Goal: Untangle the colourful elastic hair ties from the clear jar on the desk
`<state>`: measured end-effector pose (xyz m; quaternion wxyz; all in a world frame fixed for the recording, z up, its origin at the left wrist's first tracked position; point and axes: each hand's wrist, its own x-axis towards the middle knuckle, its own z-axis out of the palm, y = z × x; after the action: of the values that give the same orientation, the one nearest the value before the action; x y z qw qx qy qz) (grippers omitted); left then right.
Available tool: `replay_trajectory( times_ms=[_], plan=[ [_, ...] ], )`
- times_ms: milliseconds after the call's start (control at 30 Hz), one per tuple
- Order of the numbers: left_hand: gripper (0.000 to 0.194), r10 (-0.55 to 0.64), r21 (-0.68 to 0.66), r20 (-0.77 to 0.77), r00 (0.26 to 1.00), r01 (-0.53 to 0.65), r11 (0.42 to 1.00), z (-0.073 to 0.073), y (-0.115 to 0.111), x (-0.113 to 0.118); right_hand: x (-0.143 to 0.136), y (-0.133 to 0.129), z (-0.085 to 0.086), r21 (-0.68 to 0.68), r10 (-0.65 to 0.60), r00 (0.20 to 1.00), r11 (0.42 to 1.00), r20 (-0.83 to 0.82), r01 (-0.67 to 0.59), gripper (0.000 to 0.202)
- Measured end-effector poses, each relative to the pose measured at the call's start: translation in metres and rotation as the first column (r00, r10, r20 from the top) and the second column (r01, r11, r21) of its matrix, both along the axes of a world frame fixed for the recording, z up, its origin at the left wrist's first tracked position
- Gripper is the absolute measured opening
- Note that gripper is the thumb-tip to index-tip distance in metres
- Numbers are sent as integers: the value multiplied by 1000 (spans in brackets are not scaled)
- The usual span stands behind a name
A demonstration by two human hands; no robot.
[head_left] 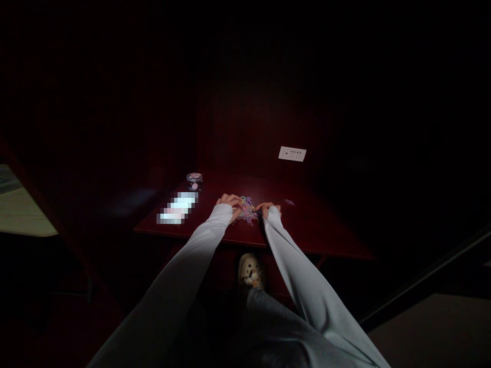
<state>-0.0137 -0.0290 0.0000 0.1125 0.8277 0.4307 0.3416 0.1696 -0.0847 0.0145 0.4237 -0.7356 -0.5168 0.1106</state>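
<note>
A loose pile of small, thin bands in mixed pastel colours [248,213], which look like hair ties, lies on the dark red desk [307,230]. At the pile's left edge rests my left hand [230,202], its fingers bent but apart and its thumb separate. On the opposite side, my right hand [269,208] has its index finger reaching to the pile and the other fingers curled in. Shadow hides its thumb and whatever is at its fingertips. Off to the right of that hand is a small separate bunch of purplish bands [289,202].
A clear round jar [194,182] with a pinkish label stands at the desk's back left. Before it lies a bright, pixelated rectangle [178,208]. A white socket plate [292,154] is on the back wall. Below the front edge shows a beige clog [251,271]. Surroundings are very dark.
</note>
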Motion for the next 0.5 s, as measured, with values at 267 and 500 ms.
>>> replay_trajectory(
  times_ms=[267,500],
  plan=[
    [15,11,37,46,999,-13,999,-8,10,0,1,1,0,-20,13,1000,1000,25,-12,41],
    [18,-3,95,130,992,-10,995,-20,31,3,8,12,-16,58,14,994,998,105,-20,39]
  ],
)
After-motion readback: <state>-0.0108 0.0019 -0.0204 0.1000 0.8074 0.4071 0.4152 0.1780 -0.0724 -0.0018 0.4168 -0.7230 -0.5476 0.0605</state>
